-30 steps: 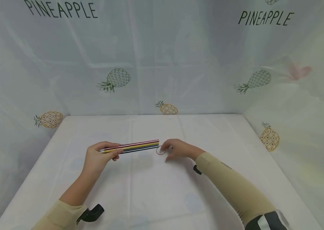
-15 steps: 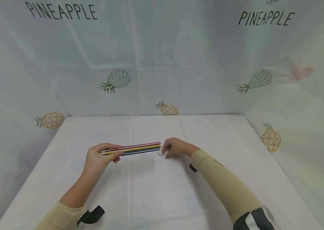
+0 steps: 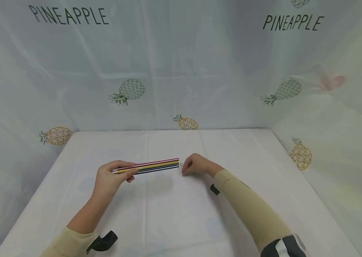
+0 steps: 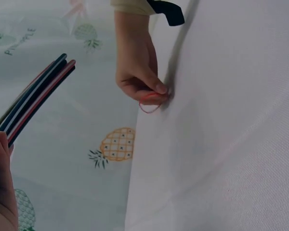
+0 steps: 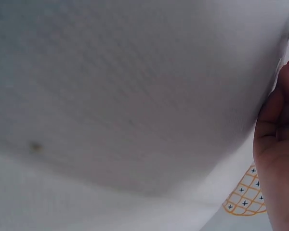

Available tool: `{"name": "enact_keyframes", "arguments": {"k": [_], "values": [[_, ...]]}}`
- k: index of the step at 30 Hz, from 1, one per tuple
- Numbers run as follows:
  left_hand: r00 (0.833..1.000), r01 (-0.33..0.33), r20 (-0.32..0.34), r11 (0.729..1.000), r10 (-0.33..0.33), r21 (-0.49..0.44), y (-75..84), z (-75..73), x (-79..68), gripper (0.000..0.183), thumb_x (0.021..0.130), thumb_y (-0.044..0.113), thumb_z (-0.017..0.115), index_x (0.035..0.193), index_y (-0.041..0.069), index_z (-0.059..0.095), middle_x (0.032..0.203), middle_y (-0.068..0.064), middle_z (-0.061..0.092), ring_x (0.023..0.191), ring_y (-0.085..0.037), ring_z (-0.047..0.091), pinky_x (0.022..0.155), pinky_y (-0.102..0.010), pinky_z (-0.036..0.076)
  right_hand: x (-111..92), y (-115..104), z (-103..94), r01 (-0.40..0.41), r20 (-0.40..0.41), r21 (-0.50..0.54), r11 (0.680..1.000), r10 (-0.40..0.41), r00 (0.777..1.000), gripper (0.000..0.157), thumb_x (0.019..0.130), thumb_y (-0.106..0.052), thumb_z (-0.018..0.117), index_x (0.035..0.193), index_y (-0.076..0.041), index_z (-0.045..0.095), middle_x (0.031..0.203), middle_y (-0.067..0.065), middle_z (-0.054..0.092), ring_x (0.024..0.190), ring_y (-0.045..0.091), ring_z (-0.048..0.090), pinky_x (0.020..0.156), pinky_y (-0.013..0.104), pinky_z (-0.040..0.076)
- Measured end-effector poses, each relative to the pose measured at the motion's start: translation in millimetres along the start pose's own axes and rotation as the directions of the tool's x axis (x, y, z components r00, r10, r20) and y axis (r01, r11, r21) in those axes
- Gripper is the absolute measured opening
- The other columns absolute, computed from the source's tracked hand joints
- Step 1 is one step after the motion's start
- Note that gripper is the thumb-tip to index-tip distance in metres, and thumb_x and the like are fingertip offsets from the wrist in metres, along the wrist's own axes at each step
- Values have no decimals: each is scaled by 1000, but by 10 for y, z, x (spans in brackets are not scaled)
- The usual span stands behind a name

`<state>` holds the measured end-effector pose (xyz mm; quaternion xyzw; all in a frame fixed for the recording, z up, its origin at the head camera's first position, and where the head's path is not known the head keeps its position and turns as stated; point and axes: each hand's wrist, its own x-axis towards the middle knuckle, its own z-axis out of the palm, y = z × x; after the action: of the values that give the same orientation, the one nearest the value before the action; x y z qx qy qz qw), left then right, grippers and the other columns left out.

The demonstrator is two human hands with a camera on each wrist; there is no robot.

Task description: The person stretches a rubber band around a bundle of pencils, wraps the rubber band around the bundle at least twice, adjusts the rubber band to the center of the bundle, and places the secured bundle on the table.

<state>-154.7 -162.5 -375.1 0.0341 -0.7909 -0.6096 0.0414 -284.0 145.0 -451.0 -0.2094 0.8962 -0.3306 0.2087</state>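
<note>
A bundle of several striped pencils (image 3: 158,165), in red, yellow and dark stripes, is held above the table by my left hand (image 3: 110,175). Thumb and fingers pinch it near its left end, and its right end sticks out free. Just right of that end, my right hand (image 3: 199,165) pinches a thin red rubber band (image 4: 149,112) between thumb and fingertips. Part of its loop hangs below the fingers in the left wrist view. The band is apart from the pencils (image 4: 36,98). Only a bit of red shows at the fingertips in the right wrist view.
A white cloth covers the table (image 3: 168,221). Behind and beside it hangs a pale curtain (image 3: 200,53) printed with pineapples. A black wrist mount (image 3: 103,241) sticks out from the left sleeve.
My right hand has closed its fingers on the rubber band, whose round loop now looks narrow in the head view. The left hand and pencils have hardly moved.
</note>
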Motion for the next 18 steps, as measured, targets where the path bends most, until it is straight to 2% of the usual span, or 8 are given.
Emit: {"name": "enact_keyframes", "arguments": {"k": [4, 9, 15, 18], "values": [[1000, -7, 2, 1000, 7, -21, 9, 10, -3, 33, 75, 18, 86, 101, 0, 75, 90, -12, 70, 66, -26, 68, 68, -26, 56, -41, -10, -18, -18, -6, 95, 995, 18, 1000, 6, 82, -13, 80, 81, -13, 74, 80, -4, 68, 76, 13, 56, 70, 27, 49], [1000, -14, 5, 999, 14, -35, 16, 19, -5, 33, 75, 17, 86, 100, 0, 75, 89, -13, 70, 68, -32, 68, 68, -27, 56, -109, -49, -45, 20, -4, 214, 977, -20, 1000, 7, 81, -6, 76, 86, -9, 71, 77, 1, 65, 72, 15, 55, 66, 28, 47], [1000, -12, -6, 1000, 12, -18, 16, 8, -13, 34, 75, 19, 86, 102, 1, 75, 90, -12, 69, 70, -32, 69, 69, -25, 55, -174, -121, -33, 36, -17, 320, 947, -32, 999, 18, 81, -11, 76, 97, -9, 67, 76, 3, 64, 72, 16, 57, 68, 28, 48], [1000, -13, -12, 1000, 13, -19, 16, 8, -10, 34, 76, 18, 86, 102, 0, 74, 91, -13, 69, 69, -29, 69, 69, -25, 56, -238, -180, -23, 67, -56, 397, 916, -48, 997, 27, 83, -8, 75, 106, -3, 62, 74, 5, 62, 70, 17, 55, 66, 30, 48]]}}
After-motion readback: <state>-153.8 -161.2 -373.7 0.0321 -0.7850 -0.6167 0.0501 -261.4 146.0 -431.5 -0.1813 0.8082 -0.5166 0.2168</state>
